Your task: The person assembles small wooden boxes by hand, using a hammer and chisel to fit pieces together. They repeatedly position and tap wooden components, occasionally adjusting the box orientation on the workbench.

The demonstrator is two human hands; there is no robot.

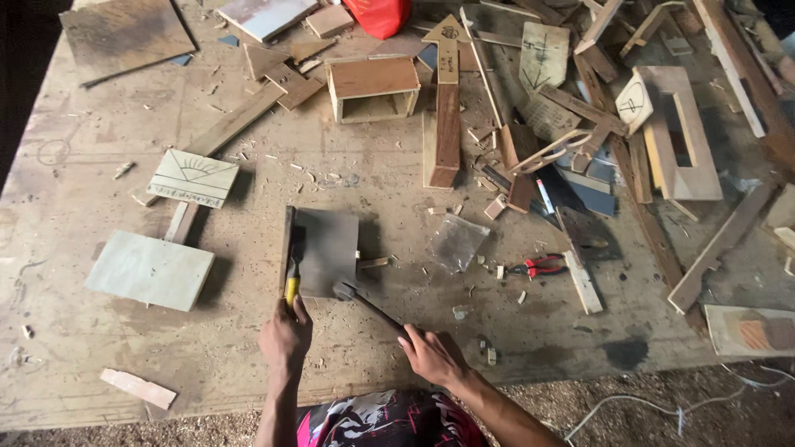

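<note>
My left hand (286, 335) grips a yellow-handled chisel (292, 277) whose blade rests against the left edge of a small grey wooden box (327, 252). My right hand (431, 354) holds a dark-handled hammer (368, 304); its head lies at the box's lower right corner. A thin wooden strip runs along the box's left side, next to the chisel.
The plywood workbench (74, 215) is littered with offcuts. A pale green board (149, 270) and a carved panel (193, 176) lie left. An open wooden box (373, 88) stands behind. Red-handled pliers (538, 266) and a clear plastic bag (457, 240) lie right, beside a scrap pile.
</note>
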